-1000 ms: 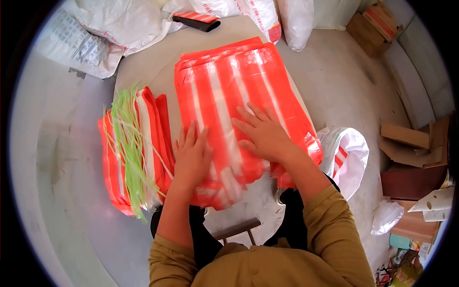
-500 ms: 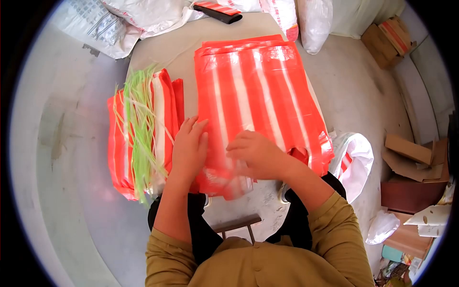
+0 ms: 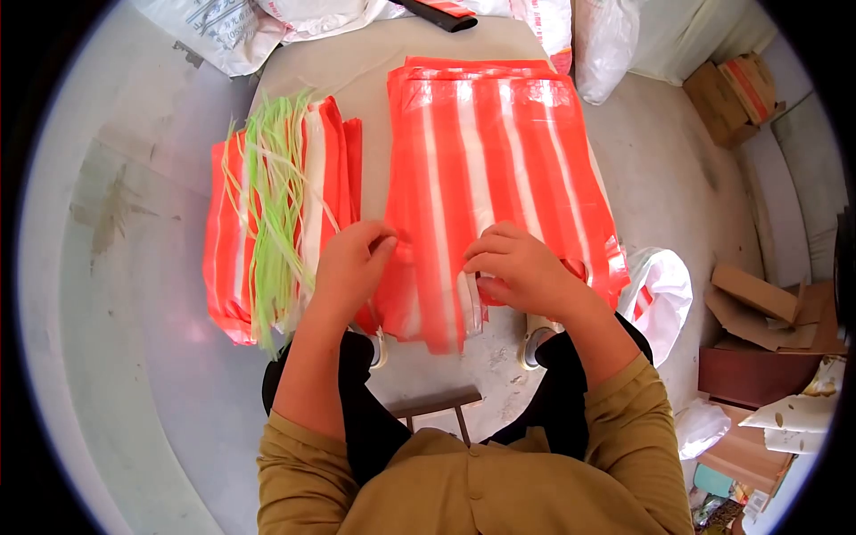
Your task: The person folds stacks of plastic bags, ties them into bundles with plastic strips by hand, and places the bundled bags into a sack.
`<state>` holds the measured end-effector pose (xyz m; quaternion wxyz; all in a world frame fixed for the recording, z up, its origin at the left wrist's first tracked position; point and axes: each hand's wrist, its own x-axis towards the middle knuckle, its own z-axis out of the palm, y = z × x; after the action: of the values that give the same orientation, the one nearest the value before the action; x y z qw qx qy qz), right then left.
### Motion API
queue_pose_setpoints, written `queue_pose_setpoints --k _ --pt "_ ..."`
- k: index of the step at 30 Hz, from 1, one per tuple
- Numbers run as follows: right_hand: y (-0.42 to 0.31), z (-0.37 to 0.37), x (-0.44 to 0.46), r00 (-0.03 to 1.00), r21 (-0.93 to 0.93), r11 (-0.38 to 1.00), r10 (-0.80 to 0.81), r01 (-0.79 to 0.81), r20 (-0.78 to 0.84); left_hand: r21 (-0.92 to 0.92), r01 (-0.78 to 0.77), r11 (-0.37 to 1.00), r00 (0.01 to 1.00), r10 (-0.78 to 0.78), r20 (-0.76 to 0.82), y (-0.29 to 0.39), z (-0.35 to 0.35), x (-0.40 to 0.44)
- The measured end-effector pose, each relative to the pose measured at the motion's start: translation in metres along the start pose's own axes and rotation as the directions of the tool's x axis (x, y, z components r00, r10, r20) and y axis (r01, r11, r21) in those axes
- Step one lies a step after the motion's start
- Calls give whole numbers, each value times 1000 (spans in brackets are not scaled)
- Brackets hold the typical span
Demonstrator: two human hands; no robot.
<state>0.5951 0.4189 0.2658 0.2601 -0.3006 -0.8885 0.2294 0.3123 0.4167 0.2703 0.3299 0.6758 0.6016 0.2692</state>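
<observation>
A stack of red-and-white striped plastic bags (image 3: 517, 152) lies on a beige table (image 3: 357, 67). At its left edge, my left hand (image 3: 357, 259) is closed, thumb and fingertips together; what they pinch is too small to make out. My right hand (image 3: 519, 267) has curled fingers at the near part of the stack, holding the edge of a striped bag. Between the hands the top bag's near end hangs over the table edge. Left of the stack is a folded striped bundle (image 3: 337, 165) with green strips (image 3: 276, 214) lying across it.
White sacks (image 3: 321, 13) stand behind the table, near a black roll (image 3: 437, 12). An open white sack (image 3: 664, 299) is at the right of the table. Cardboard boxes (image 3: 731, 94) sit on the floor at the right. A stool's dark bar (image 3: 432, 403) shows below.
Both hands went from lying flat on the stack to curled fingers at its near part. The view shifted, so the stack and bundle appear further up and right.
</observation>
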Motion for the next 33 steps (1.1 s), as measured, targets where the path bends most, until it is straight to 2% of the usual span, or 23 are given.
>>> queue_pose_setpoints --k 2,5,8,11,13,15,20,23,24,25,28,31,33 --pt "1 5 0 1000 -34 999 -29 28 -13 -57 80 995 991 -73 114 -4 2 -3" --pt "-1 6 1 1000 -18 1000 22 -22 -2 -116 126 985 984 -110 140 -6 15 -14" --pt "4 -3 0 995 15 996 87 -87 -57 -274 157 949 980 -116 161 -23 36 -15" --pt "12 -9 -4 979 38 991 129 -125 -155 -244 125 962 992 -113 61 -20 46 -17" --pt "13 -17 -11 953 81 974 224 -212 -203 -257 192 947 980 -170 106 -10 47 -17" --pt "20 -25 -17 963 72 971 234 -226 -130 -214 239 947 966 -210 152 -4 41 -17" --pt "25 -35 -34 939 -65 942 334 -329 87 -289 272 918 953 -215 214 11 39 -21" --pt "14 -42 -45 966 -67 976 213 -205 145 -387 280 878 940 -169 298 12 40 -24" --pt "13 -39 -52 966 -180 967 211 -183 150 -434 271 859 937 -132 324 17 40 -26" --pt "13 -35 -59 965 -289 944 209 -157 156 -480 264 837 933 -95 348 21 41 -27" --pt "10 -34 -62 980 -441 892 165 -99 113 -488 441 754 860 -199 469 22 41 -26" --pt "25 -26 -63 990 -341 934 134 -109 52 -781 412 470 910 -168 380 22 41 -24" --pt "31 -27 -61 983 -224 959 181 -173 14 -858 396 326 918 -125 377 21 39 -18"
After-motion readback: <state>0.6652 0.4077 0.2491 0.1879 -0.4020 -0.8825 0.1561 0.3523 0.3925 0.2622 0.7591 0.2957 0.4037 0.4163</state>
